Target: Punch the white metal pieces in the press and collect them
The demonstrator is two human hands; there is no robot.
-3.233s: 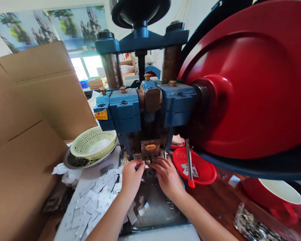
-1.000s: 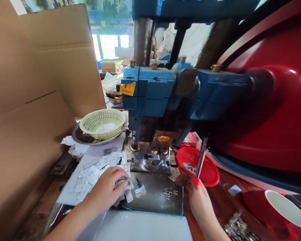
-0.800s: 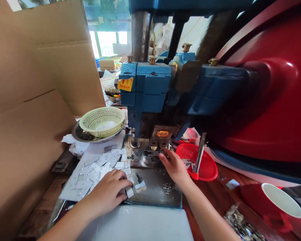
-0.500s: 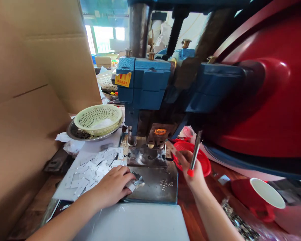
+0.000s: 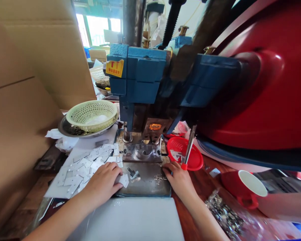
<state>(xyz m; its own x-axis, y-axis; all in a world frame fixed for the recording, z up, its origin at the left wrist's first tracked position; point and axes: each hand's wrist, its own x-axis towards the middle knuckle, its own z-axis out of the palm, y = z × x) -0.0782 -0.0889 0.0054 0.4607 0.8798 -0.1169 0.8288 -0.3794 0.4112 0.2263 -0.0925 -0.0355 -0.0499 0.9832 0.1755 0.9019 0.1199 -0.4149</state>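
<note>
A small flat metal plate is pinched between the thumb and fingers of my left hand, low over the left part of the press bed. Just right of it on the bed lies a small tool-like piece, dark at one end and pale at the other. My right hand rests at the bed's right edge, thumb and index finger slightly apart with nothing visible between them. Beside its fingertips are several tiny shiny bits. The die block sits behind, with small pale bits on its right side.
Loose metal plates cover the left board. A green basket sits on a metal bowl behind them. A red basket with plates, a lever, a red mug and a big red wheel are right.
My right hand has come back from the red basket to the bed's right edge; plates show in that basket. My left hand keeps its plate. The view has shifted slightly.
</note>
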